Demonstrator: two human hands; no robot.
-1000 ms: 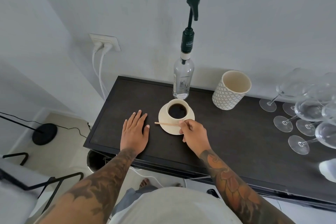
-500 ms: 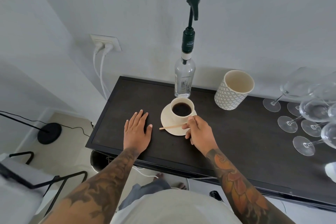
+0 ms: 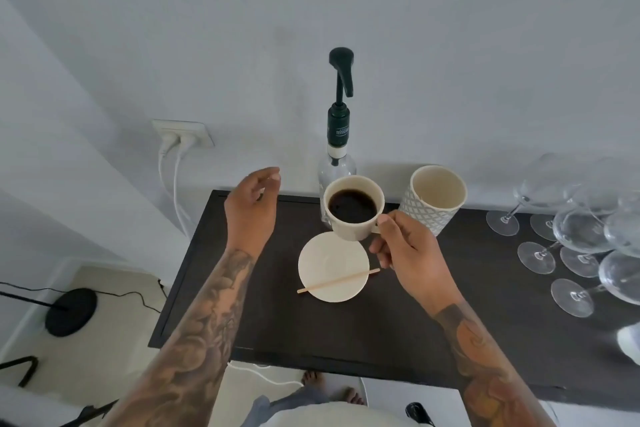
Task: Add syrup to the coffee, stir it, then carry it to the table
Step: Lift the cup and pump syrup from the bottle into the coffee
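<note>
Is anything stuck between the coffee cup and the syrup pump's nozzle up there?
No, just open air. The right hand holds the coffee cup below the syrup bottle nozzle. The left hand hovers off to the side.

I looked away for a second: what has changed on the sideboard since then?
The right hand let go of the stirrer, now lying across the saucer, and lifted the coffee cup by its handle. The left hand rose off the top. Syrup bottle stayed.

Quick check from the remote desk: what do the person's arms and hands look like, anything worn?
Both forearms are bare, no sleeves. The left hand shows no glove or ring; its forearm carries dark grey tattoos. The right hand is likewise unadorned; its forearm has tattoos with orange and red patches.
</note>
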